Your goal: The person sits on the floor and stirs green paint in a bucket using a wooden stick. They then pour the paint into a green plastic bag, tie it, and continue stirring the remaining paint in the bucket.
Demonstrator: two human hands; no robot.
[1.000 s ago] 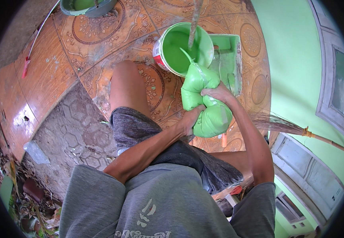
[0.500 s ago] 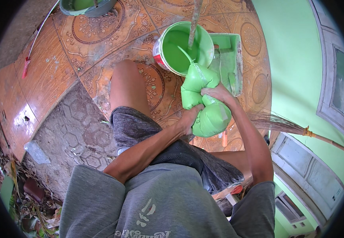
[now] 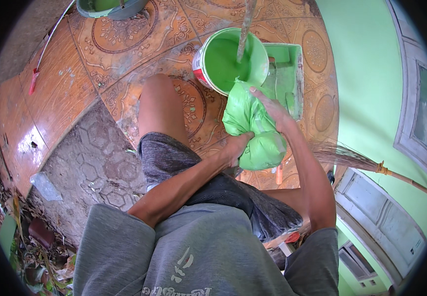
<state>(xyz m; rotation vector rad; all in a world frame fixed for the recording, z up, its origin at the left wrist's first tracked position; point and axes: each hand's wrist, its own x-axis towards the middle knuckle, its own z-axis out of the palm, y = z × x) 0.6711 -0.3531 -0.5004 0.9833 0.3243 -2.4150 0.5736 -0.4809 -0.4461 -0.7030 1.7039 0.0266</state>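
Note:
A soft plastic bag of green paint (image 3: 253,126) hangs between my hands, its upper end at the near rim of a white bucket (image 3: 201,63). Creases run across the bag, which sags at its lower end. Around its left side my left hand (image 3: 238,146) is closed, the thumb pressing into the middle. My right hand (image 3: 274,111) is closed on the upper right side, fingers reaching toward the top end. Inside the bucket lies green paint (image 3: 221,61), with a paint-smeared stick (image 3: 243,42) standing in it.
Right of the bucket sits a green-stained paint tray (image 3: 297,81). A twig broom (image 3: 356,158) leans by the green wall (image 3: 371,89). At the far left stand a grey basin (image 3: 119,12) and a red-handled tool (image 3: 34,81). An orange handle (image 3: 279,175) shows below the bag.
The thin green stream that arched from the bag into the bucket is gone. My right hand has slid up toward the bag's top, and the bag looks slacker and more wrinkled.

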